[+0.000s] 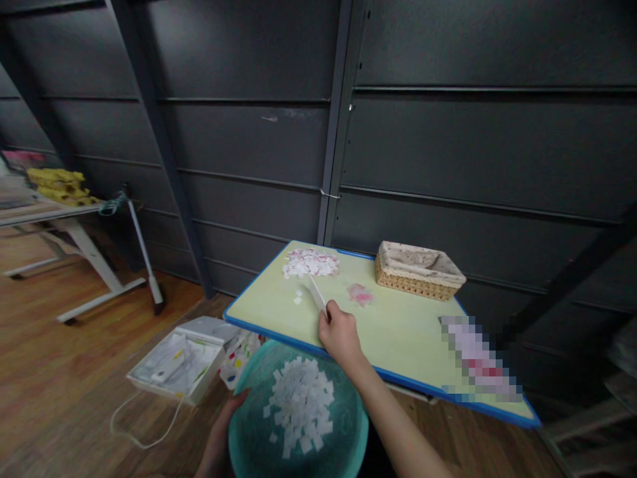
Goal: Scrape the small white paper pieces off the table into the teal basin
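Dark wall stood behind pale surface | green basin, with white pieces inside, was held below the near edge, probably mouth upward to keep them | left hand: fingers gripped the rim, thumb over it | right hand: fingers closed on white card, its tip by white-pink pile.

The round basket is teal, its scraps white.

Right arm outstretched, right fingers curled, left fingers lower.
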The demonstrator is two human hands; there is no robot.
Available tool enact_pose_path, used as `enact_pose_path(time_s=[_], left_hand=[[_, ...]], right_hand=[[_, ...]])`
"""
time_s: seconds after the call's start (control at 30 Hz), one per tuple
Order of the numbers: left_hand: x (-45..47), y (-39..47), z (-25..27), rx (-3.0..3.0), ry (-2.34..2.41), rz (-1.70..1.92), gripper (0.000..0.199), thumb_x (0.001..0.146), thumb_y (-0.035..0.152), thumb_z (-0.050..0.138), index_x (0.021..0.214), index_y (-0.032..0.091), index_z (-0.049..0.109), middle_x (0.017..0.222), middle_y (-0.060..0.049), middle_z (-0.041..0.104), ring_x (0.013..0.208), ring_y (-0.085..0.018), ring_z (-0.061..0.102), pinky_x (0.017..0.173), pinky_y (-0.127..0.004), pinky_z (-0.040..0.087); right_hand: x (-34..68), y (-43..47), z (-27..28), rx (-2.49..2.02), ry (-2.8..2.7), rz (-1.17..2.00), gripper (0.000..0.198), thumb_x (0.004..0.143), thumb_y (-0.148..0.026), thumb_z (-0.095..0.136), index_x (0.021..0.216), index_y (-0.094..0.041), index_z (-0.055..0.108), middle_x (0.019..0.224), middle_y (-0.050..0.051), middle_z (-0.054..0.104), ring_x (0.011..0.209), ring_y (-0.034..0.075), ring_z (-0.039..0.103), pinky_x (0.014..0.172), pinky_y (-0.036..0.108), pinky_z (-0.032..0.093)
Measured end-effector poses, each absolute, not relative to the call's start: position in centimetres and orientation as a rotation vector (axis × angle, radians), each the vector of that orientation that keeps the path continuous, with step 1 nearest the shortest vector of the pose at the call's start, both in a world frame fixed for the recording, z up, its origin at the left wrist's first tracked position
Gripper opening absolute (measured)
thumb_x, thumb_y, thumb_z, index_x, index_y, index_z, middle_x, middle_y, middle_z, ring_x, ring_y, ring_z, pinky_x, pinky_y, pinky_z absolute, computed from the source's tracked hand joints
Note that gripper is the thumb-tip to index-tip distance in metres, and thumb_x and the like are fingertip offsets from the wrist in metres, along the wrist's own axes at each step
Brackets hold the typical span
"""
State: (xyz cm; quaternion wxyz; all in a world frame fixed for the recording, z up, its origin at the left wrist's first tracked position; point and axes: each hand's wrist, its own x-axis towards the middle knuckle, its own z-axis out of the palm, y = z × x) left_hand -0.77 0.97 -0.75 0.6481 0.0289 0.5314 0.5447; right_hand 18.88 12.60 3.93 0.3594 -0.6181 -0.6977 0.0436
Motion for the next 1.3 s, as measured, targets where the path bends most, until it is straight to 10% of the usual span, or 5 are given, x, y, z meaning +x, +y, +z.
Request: enact_pose_path(time_s=[0.47,0.9,1.3], left_hand=[[-1.0,0.7,-1.3,0.009,1.112,1.132,0.077,0.065,0.029,0.076,0.135,0.009,0.051,0.079,-0.009,0.081,0.089,-0.038,0.073,0.072,-0.046,0.061],[-1.1,0.5,-1.2,0.039,1.084,1.138,0.077,0.069,0.029,0.075,0.136,0.004,0.047,0.064,-0.007,0.078,0.078,-0.035,0.075,0.071,-0.042,0.061],[-0.5,0.6,-1.4,-0.004,1.152,1.095,0.087,0.065,0.034,0.078,0.14,0.007,0.045,0.09,-0.016,0.08,0.092,-0.041,0.072,0.073,-0.049,0.061]], right_hand=[[22.1,14.3,5.8,-1.507,-1.798,0.033,0.014,0.086,-0.022,0.045,0.076,-0.02,0.055,0.061,0.002,0.056,0.058,0.018,0.053,0.056,0.025,0.028],[18.6,18.1,6.1,-1.487,-1.851,0.231,0.008,0.08,-0.017,0.051,0.074,-0.021,0.055,0.066,0.001,0.058,0.062,0.016,0.051,0.059,0.025,0.027],[25.3,14.6,5.3,-1.606,-1.611,0.035,0.011,0.082,-0.022,0.047,0.074,-0.021,0.054,0.068,0.002,0.058,0.061,0.017,0.051,0.059,0.026,0.029]])
